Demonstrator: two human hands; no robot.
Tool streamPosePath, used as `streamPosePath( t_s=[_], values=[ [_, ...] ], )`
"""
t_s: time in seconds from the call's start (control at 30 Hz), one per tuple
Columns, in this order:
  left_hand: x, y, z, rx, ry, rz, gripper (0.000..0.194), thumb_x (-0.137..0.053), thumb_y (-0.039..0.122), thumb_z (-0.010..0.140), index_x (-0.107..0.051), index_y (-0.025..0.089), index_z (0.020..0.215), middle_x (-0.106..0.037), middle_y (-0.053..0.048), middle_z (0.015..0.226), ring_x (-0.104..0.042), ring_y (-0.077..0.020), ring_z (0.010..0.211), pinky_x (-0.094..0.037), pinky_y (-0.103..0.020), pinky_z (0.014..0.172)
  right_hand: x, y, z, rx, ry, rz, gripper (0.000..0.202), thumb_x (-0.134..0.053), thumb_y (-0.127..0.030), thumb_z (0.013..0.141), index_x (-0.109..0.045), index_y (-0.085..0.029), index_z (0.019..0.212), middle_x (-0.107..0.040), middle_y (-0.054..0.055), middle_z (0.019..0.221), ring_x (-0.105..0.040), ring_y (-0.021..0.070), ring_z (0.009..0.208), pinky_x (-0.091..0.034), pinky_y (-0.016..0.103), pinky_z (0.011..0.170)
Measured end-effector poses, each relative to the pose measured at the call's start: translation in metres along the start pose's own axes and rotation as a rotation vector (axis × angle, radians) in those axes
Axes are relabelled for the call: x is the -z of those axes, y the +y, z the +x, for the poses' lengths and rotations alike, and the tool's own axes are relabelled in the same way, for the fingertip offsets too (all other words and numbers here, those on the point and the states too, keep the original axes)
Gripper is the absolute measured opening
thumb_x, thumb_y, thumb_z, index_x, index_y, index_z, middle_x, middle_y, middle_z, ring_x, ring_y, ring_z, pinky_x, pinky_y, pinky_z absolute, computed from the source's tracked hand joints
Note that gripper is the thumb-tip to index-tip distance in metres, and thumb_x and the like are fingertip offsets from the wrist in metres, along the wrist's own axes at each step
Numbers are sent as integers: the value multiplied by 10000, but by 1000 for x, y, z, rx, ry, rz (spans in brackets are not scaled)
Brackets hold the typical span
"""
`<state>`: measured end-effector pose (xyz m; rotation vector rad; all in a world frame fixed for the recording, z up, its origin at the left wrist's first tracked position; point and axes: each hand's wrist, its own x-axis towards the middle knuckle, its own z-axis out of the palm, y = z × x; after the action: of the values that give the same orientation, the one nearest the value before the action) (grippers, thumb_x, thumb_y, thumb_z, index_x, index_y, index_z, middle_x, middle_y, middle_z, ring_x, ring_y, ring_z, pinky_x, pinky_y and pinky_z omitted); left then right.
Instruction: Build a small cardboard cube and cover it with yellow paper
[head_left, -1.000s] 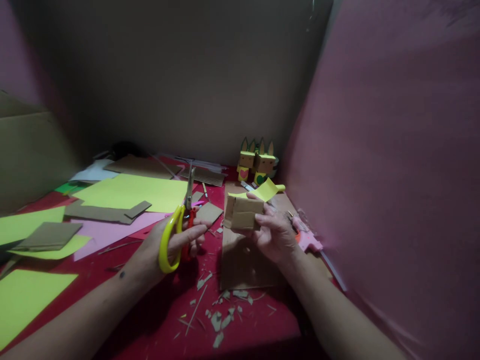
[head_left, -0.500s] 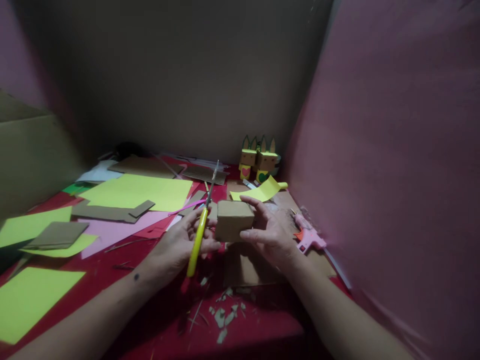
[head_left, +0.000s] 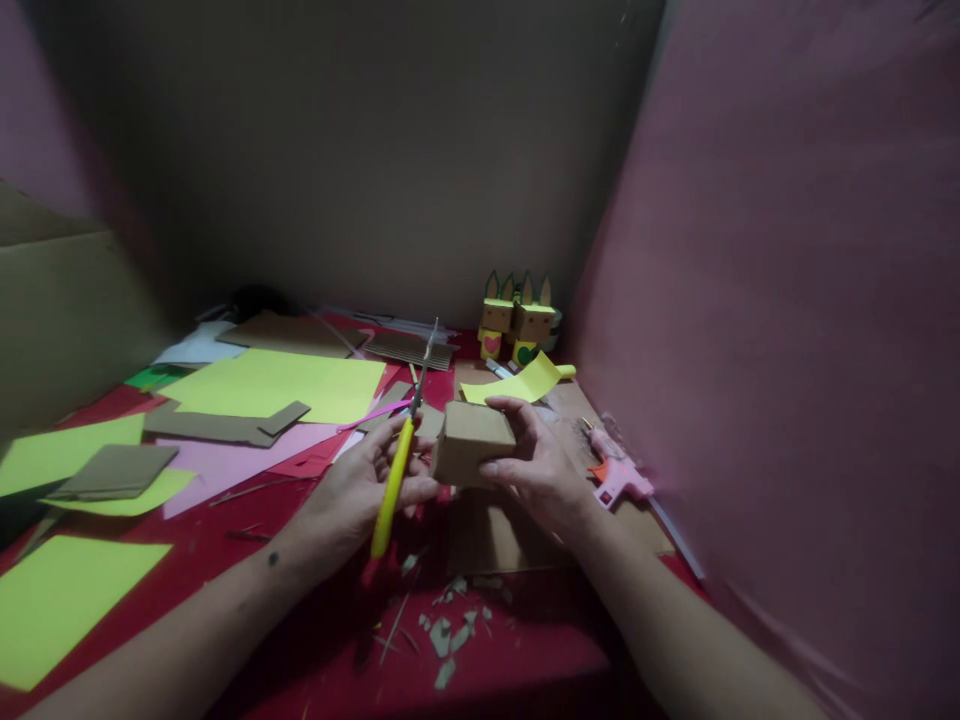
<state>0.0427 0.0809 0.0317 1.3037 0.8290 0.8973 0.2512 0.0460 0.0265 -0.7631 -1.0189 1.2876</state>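
Yellow-handled scissors rest in my left hand, blades pointing up and away, fingers curled round the handle. A small cardboard box is gripped in my right hand, its thumb on the near side and its fingers at the top edge. The left fingertips are close to the box's left side; whether they touch it I cannot tell. Below the box lies a flat cardboard piece on the red table cover.
Yellow sheets, a pink sheet and cardboard pieces cover the left. Two cardboard figures stand at the back. A pink glue gun lies at right. Paper scraps are scattered in front.
The box has turned in my right hand and shifted slightly right, showing more of its left side. The scissors have tilted very little; my left hand is almost still.
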Motion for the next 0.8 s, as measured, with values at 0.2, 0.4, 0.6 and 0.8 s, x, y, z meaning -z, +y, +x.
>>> streamPosePath(
  t_s=[0.2, 0.4, 0.6, 0.8],
  values=[
    [2, 4, 2, 57, 140, 37, 578, -920, 436, 594, -586, 182, 992, -698, -4, 749, -574, -100, 440, -450, -204, 400, 5, -8, 1, -33, -36, 177, 598, -774, -140, 577, -679, -273, 1152, -758, 15, 1042, -700, 261, 990, -548, 425, 965],
    [2, 1, 1, 12, 155, 32, 610, -846, 602, 663, -578, 187, 1021, -684, 12, 656, -575, -126, 414, -407, -193, 322, 12, -10, 0, -82, -143, 250, 574, -655, -232, 650, -688, -263, 1221, -742, 53, 1209, -684, 269, 991, -611, 463, 846],
    [2, -7, 0, 9, 177, 46, 620, -871, 476, 660, -568, 190, 1120, -716, -9, 722, -625, -150, 455, -443, -202, 354, 17, -11, 2, -134, -123, 256, 684, -619, -323, 632, -648, -255, 1312, -754, 78, 1172, -683, 265, 1014, -578, 401, 814],
    [12, -22, 6, -44, 184, 139, 588, -883, 430, 659, -625, 217, 1142, -599, 46, 594, -591, -187, 463, -388, -228, 388, 21, -11, 4, -218, -106, 338, 676, -636, -390, 631, -663, -253, 1292, -767, 85, 1139, -694, 247, 932, -552, 334, 682]
  ],
)
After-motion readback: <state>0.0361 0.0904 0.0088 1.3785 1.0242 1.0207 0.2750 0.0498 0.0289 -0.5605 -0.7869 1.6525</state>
